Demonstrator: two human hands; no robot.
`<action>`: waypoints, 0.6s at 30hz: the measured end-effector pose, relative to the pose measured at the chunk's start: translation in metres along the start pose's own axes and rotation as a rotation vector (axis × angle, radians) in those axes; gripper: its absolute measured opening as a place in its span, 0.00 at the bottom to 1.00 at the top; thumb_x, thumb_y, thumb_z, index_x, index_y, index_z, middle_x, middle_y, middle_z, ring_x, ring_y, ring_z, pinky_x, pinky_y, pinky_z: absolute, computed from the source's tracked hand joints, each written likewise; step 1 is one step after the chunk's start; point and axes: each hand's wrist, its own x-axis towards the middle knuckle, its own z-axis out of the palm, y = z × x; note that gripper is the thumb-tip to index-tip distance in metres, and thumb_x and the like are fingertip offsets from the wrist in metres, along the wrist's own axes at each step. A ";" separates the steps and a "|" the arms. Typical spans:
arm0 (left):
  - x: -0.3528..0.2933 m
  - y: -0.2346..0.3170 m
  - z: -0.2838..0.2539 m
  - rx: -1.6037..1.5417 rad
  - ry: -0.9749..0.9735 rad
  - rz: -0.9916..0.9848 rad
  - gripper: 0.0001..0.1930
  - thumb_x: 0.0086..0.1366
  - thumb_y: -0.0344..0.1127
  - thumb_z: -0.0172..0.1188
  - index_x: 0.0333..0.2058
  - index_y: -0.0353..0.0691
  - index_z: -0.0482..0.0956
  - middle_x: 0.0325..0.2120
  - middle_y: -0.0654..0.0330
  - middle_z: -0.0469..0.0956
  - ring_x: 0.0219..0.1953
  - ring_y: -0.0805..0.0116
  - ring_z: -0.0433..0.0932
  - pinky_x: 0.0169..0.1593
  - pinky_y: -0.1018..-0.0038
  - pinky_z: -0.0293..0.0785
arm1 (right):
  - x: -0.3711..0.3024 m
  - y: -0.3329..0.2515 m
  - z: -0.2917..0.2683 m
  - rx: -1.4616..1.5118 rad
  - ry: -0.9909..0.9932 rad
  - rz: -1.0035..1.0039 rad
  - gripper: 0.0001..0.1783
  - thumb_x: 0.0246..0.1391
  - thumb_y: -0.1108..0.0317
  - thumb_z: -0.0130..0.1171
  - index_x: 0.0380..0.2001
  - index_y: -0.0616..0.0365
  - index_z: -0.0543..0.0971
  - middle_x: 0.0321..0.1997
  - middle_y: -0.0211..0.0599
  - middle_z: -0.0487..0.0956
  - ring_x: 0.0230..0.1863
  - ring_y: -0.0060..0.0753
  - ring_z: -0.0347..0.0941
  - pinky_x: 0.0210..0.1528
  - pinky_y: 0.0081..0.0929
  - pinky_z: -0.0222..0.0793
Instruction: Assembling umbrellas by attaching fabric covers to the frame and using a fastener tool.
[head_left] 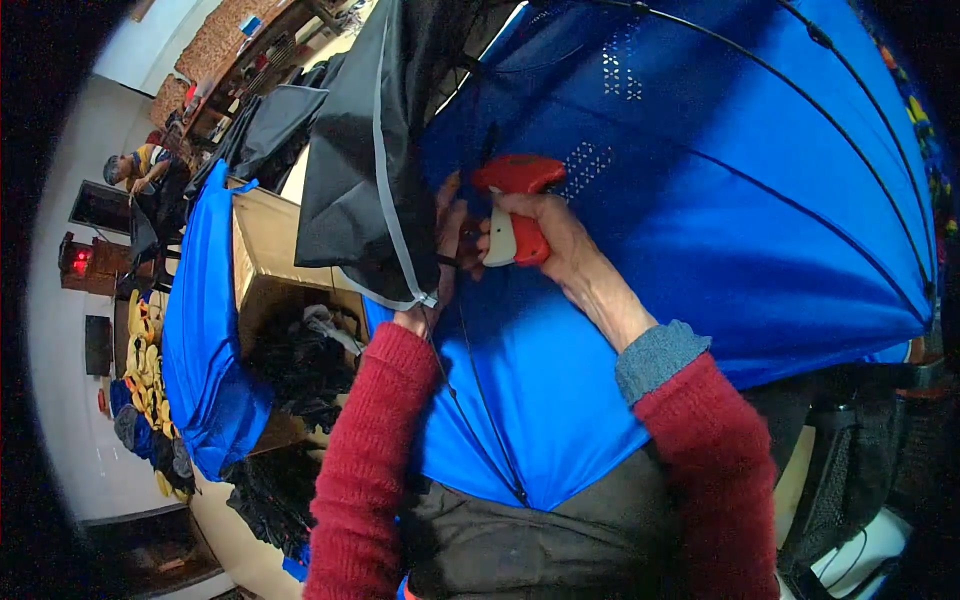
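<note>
A blue umbrella (590, 400) lies spread open across my lap, its inner side and thin black ribs showing. My right hand (550, 225) is closed around a red-and-white pistol-shaped hand tool (525, 242), held over the umbrella's shaded middle. Close beside the tool, my left hand (450, 235) has its fingers partly curled around something dark that I cannot make out. Black cloth with a grey edge band (350, 190) hangs in front of part of that hand and its wrist.
To the left stands an open cardboard box (285, 230) with dark cloth inside and blue cloth (205, 340) draped over its side. Farther left lies a heap of yellow items (145, 350). A person (150, 170) bends over dark cloth at the far left. A black mesh chair (850, 450) stands at right.
</note>
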 end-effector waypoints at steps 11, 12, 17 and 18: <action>0.009 -0.016 -0.009 -0.084 0.001 0.021 0.27 0.62 0.48 0.48 0.60 0.58 0.54 0.26 0.60 0.73 0.17 0.71 0.71 0.16 0.76 0.70 | -0.002 -0.010 0.000 -0.202 -0.051 -0.020 0.19 0.50 0.67 0.54 0.45 0.61 0.67 0.29 0.44 0.76 0.25 0.39 0.76 0.28 0.35 0.76; 0.010 -0.017 -0.010 -0.097 0.005 0.034 0.27 0.62 0.48 0.48 0.60 0.58 0.54 0.26 0.60 0.73 0.17 0.70 0.71 0.16 0.76 0.70 | -0.002 -0.012 -0.001 -0.202 -0.082 -0.032 0.19 0.50 0.67 0.54 0.45 0.61 0.66 0.29 0.45 0.76 0.25 0.40 0.76 0.28 0.35 0.76; 0.009 -0.018 -0.011 -0.056 -0.010 0.031 0.28 0.63 0.48 0.46 0.60 0.54 0.52 0.28 0.58 0.73 0.17 0.72 0.69 0.16 0.76 0.68 | -0.002 -0.013 -0.001 -0.089 -0.107 0.008 0.18 0.50 0.69 0.54 0.44 0.61 0.67 0.28 0.45 0.76 0.24 0.39 0.76 0.26 0.33 0.76; 0.008 -0.018 -0.010 -0.068 -0.024 0.054 0.29 0.64 0.49 0.45 0.61 0.50 0.50 0.28 0.59 0.72 0.17 0.75 0.67 0.18 0.78 0.66 | -0.002 -0.012 0.000 -0.130 -0.092 -0.012 0.17 0.50 0.69 0.55 0.43 0.61 0.68 0.28 0.44 0.76 0.23 0.38 0.76 0.25 0.33 0.76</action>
